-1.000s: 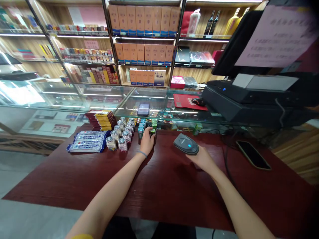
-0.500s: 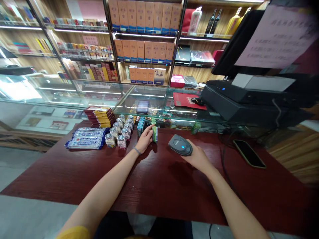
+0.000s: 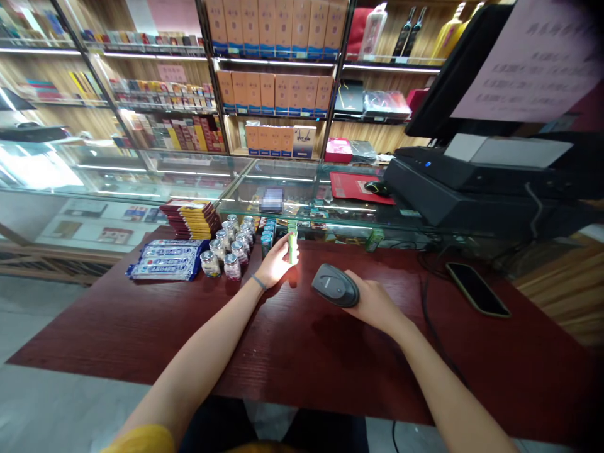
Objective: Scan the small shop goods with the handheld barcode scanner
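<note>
My left hand [image 3: 275, 263] is closed on a small green-and-white pack [image 3: 293, 248], held upright just above the dark red counter. Bright light from the scanner falls on the pack and fingers. In my right hand [image 3: 372, 301] is a dark grey barcode scanner [image 3: 335, 285], its head turned left toward the pack. Right behind the left hand stand rows of small blue packs [image 3: 267, 238] and green packs [image 3: 292, 224]. To their left are several lidded glass jars [image 3: 232, 267].
Blue-white packets [image 3: 166, 260] and stacked maroon and yellow packs [image 3: 191, 220] sit at left. A glass showcase [image 3: 264, 179] borders the counter [image 3: 198, 340]. A phone [image 3: 477, 289], a cable [image 3: 427, 314], a green pack [image 3: 374, 240] and a black register machine [image 3: 438, 189] are on the right.
The scanner has turned and shifted slightly left; its blue light no longer shows and its beam now lights the pack. My left hand has rolled, turning the green pack with it.
</note>
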Demonstrator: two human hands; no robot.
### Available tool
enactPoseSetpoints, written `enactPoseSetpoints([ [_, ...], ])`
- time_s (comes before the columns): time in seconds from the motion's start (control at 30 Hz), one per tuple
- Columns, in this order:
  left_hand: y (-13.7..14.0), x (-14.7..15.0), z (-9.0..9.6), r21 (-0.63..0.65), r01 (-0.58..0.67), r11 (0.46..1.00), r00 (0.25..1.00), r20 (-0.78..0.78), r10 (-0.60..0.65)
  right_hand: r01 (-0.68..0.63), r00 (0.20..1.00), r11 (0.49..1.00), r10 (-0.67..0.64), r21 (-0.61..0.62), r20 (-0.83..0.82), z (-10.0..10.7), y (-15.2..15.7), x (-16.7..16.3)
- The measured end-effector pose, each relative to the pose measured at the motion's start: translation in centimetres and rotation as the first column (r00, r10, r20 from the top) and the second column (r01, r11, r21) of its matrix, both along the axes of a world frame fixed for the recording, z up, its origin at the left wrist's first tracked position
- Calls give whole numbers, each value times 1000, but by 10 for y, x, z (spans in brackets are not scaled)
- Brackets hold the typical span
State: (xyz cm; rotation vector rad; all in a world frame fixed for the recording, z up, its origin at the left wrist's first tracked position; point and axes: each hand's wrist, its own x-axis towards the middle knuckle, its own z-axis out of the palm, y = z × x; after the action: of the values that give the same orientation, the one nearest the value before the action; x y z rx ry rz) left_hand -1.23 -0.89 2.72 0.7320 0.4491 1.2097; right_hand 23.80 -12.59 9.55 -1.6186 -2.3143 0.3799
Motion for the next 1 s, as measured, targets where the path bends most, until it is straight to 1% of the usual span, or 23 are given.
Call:
enactPoseSetpoints([
  [0.2,-1,-1,1,6,-62,998,974,-220,62,27,997,1000,-28,-9,-75,2,0,2],
  [0.3,-4,0,2,45,-83,996,962,-258,91,57,992,998,-57,2,-115,0,3,7],
  [0.43,-9,4,1,109,-102,989,945,-301,131,134,977,990,-126,37,-170,-6,10,20],
  [0.63,-12,17,-4,243,-109,964,857,-469,215,231,921,970,-194,72,-337,-6,19,52],
  [0.8,-7,47,-6,391,-66,918,792,-540,287,341,861,932,-260,119,-437,-6,25,87],
  [0.9,-1,78,-5,428,-4,904,780,-564,271,420,819,897,-308,139,-483,-5,27,105],
  [1.0,8,118,-3,455,55,889,783,-572,244,471,772,873,-338,127,-538,-2,26,121],
])
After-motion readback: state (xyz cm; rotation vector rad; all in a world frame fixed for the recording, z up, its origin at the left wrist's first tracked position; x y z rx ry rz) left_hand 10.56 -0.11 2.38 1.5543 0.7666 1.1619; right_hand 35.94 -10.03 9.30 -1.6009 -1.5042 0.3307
